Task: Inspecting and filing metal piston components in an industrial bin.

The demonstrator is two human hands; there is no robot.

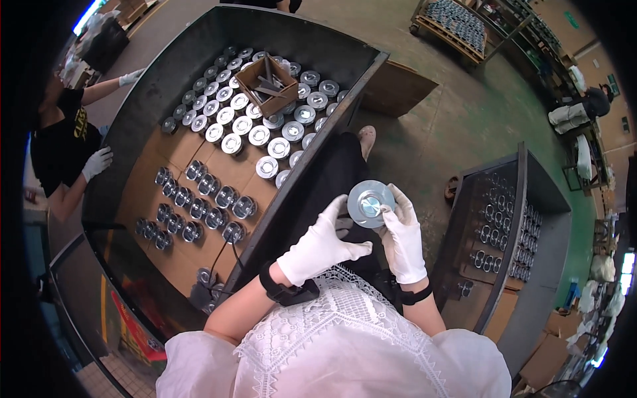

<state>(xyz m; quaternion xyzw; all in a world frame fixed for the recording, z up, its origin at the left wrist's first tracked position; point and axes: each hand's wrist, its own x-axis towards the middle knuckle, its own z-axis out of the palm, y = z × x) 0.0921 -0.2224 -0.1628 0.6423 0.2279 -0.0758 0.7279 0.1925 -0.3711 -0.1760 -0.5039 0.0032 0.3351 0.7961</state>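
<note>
A round silver engine piston (371, 203) is held up in front of my body, its flat top face turned upward. My right hand (403, 242), in a white glove, grips it from the right, thumb on the top face and fingers around the edge. My left hand (322, 242), also gloved, is just left of the piston with thumb and fingers apart. Its index fingertip is close to the piston's rim; I cannot tell whether they touch. Dark bands circle both of my wrists.
To the left stands a dark high-walled bin (292, 219) lined with cardboard, holding rows of pistons (226, 197) and a small cardboard box (269, 83) of metal strips. At right is another bin (521, 219) with pistons. A gloved co-worker (66, 142) stands at the far left.
</note>
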